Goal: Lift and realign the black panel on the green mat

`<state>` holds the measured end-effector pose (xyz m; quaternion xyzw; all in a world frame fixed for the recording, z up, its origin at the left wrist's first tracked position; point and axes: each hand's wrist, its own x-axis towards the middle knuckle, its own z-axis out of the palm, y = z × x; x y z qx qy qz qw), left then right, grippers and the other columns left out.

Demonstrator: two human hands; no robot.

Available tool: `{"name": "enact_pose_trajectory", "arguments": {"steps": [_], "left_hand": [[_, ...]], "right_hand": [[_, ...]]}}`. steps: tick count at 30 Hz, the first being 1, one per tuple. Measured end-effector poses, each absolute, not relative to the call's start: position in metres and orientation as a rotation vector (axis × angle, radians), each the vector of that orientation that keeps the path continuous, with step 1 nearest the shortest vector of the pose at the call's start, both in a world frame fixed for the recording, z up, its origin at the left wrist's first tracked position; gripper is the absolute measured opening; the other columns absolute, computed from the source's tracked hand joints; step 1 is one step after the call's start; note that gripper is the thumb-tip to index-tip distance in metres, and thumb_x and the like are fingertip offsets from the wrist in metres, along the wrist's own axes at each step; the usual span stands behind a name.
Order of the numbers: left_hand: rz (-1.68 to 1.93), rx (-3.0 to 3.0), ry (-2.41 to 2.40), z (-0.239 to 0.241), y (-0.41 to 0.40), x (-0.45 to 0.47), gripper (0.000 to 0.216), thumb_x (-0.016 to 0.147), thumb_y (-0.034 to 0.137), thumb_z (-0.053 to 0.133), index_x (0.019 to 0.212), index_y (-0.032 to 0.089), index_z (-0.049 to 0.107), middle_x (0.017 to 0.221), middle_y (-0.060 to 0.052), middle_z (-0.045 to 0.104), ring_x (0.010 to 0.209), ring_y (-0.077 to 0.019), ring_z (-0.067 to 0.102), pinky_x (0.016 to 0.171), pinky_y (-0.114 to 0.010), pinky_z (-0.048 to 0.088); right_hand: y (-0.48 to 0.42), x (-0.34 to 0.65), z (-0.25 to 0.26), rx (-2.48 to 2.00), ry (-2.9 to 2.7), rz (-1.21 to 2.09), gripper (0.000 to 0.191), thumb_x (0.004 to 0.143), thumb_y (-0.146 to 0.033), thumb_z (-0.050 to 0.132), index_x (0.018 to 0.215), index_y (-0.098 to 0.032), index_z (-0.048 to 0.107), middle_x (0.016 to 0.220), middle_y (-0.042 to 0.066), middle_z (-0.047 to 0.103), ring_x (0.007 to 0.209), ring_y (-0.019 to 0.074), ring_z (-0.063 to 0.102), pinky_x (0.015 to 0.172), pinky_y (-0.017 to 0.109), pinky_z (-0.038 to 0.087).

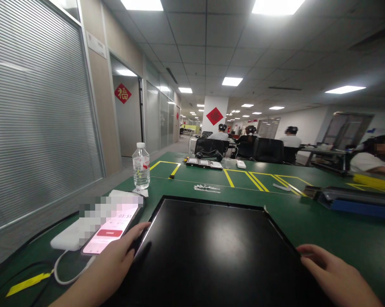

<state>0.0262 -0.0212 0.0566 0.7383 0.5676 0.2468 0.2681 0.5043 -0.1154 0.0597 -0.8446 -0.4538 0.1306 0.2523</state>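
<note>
A large black panel [211, 243] lies flat on the green table [339, 230] right in front of me. My left hand [115, 260] rests at its left edge, fingers stretched toward a lit phone [111, 232] that shows a timer and a red button. My right hand [330, 273] lies at the panel's right edge, fingers loosely apart and holding nothing. The phone leans on a white power bank [67, 238] with a white cable [64, 277].
A clear water bottle [141, 166] stands behind the phone. Yellow tape lines [253, 177] cross the table. Trays [203, 163], black chairs [269, 149] and several seated people are farther back. A blue and black case [355, 200] lies at right. Shuttered glass walls run along the left.
</note>
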Motion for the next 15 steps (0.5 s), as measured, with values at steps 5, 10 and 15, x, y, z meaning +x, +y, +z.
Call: {"name": "enact_pose_trajectory", "arguments": {"steps": [5, 10, 15], "left_hand": [[0.804, 1.73, 1.316, 0.059, -0.02, 0.028, 0.049, 0.082, 0.009, 0.036, 0.128, 0.024, 0.036, 0.125, -0.01, 0.063, 0.116, -0.0238, 0.057, 0.098, -0.042, 0.041], [1.02, 1.117, 0.999, 0.064, -0.019, 0.033, 0.055, 0.077, 0.018, 0.062, 0.126, 0.027, 0.037, 0.116, -0.008, 0.07, 0.102, -0.0291, 0.066, 0.087, -0.043, 0.05], [1.03, 0.955, 1.028, 0.071, -0.021, 0.034, 0.071, 0.07, 0.027, 0.075, 0.131, 0.031, 0.038, 0.117, -0.009, 0.07, 0.101, -0.0308, 0.067, 0.088, -0.046, 0.05]], "right_hand": [[-0.116, 0.504, 0.059, -2.33, -1.241, 0.34, 0.049, 0.059, -0.057, 0.039, 0.091, -0.029, 0.064, 0.09, 0.003, 0.07, 0.087, 0.0291, 0.062, 0.079, 0.04, 0.045], [-0.117, 0.507, 0.057, -2.367, -1.249, 0.344, 0.049, 0.062, -0.057, 0.036, 0.093, -0.03, 0.063, 0.092, 0.003, 0.069, 0.088, 0.029, 0.061, 0.079, 0.04, 0.044], [-0.117, 0.513, 0.055, -2.413, -1.225, 0.35, 0.047, 0.065, -0.055, 0.035, 0.096, -0.03, 0.062, 0.094, 0.003, 0.069, 0.088, 0.0286, 0.061, 0.078, 0.04, 0.043]]}}
